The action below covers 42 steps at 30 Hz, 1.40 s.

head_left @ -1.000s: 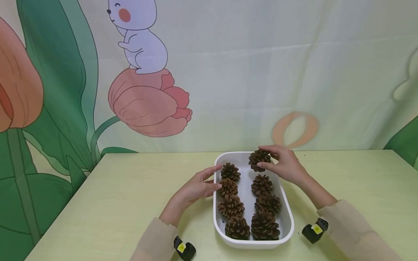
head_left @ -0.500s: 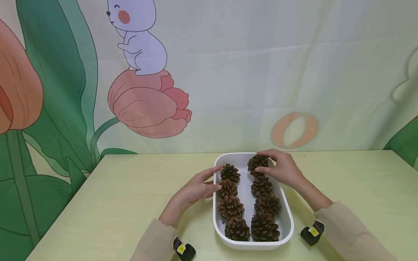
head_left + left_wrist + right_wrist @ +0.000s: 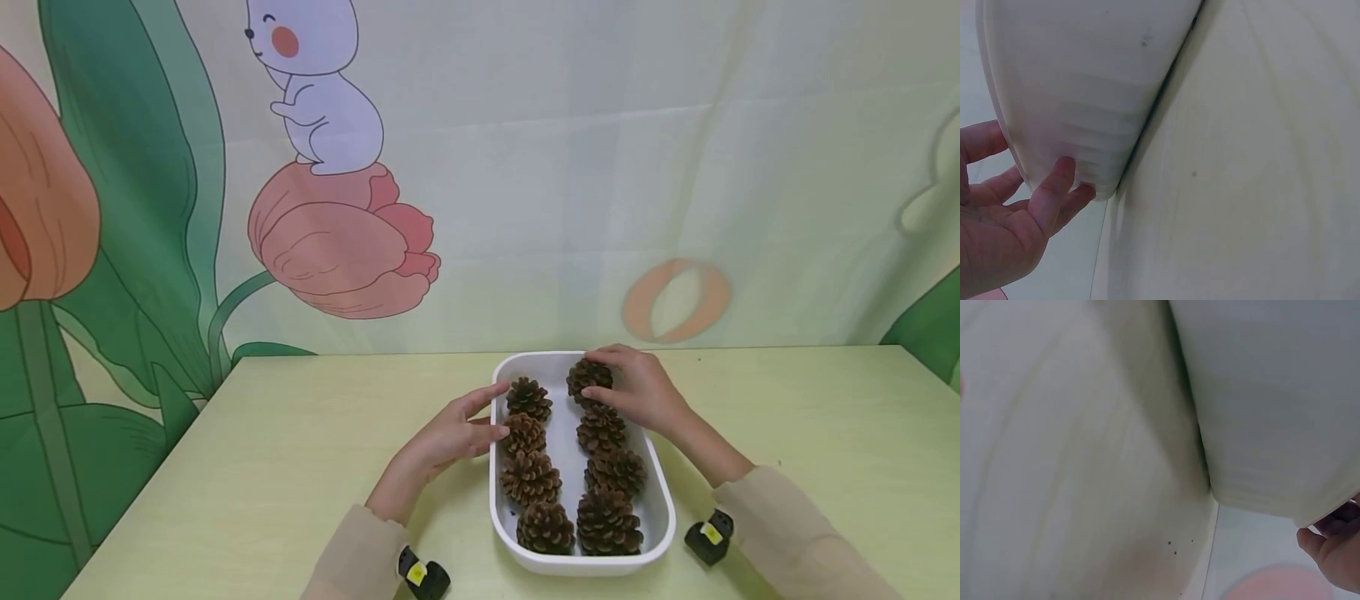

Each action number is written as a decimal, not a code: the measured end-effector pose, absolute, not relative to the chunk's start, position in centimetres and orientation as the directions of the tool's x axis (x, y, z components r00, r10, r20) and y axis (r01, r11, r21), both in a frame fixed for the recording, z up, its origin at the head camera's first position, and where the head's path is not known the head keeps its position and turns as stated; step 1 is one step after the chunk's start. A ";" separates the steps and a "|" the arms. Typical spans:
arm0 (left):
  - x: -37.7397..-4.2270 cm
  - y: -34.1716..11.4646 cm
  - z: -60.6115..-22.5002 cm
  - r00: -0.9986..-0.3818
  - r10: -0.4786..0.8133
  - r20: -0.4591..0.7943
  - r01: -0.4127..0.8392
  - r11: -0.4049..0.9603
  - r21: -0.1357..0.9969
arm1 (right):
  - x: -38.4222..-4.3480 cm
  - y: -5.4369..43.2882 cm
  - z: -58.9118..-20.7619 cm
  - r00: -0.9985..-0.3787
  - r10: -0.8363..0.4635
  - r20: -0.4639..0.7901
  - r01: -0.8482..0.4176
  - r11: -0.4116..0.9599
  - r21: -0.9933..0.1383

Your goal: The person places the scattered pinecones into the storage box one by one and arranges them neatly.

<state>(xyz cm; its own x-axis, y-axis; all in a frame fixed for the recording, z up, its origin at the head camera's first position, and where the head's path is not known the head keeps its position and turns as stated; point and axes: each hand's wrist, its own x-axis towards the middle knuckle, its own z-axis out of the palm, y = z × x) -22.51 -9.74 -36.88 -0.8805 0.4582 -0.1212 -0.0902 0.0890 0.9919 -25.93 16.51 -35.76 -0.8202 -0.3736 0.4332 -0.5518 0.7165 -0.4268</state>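
Note:
A white rectangular tray (image 3: 662,500) with rounded corners stands on the table, holding two rows of brown pine cones. My left hand (image 3: 450,431) grips the tray's left rim; in the left wrist view, some fingertips (image 3: 1063,169) lie against its outer wall. At the far end of the right row, a pine cone (image 3: 587,379) is held between the thumb and fingers of my right hand (image 3: 645,387). It sits close behind another pine cone (image 3: 600,428). The right wrist view shows part of that hand (image 3: 1341,550) beyond the tray's rim, the held pine cone being hidden there.
The left row has several pine cones, the farthest (image 3: 529,398) being near the tray's back left corner. Pale yellow table (image 3: 285,467) surrounds the tray. A printed cloth (image 3: 525,208) hangs behind the table's back edge.
My right hand has moved down and slightly left, bringing its pine cone lower into the far right end of the tray. The left hand has stayed at the rim.

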 end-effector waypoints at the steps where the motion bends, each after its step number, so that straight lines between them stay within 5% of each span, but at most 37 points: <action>1: -22.5 -9.7 -36.9 -0.880 0.459 -0.121 -0.091 0.088 0.992 | -25.9 16.5 -35.8 -0.821 -0.377 0.428 -0.551 0.718 -0.424; 23: -22.7 -9.8 -36.8 -0.884 0.450 -0.124 -0.095 0.087 0.992 | -26.6 16.6 -35.3 -0.801 -0.503 0.325 -0.597 0.716 -0.363; 42: -22.2 -10.0 -36.2 -0.880 0.456 -0.135 -0.078 0.142 0.987 | -25.1 18.5 -34.7 -0.857 -0.393 0.333 -0.514 0.618 -0.595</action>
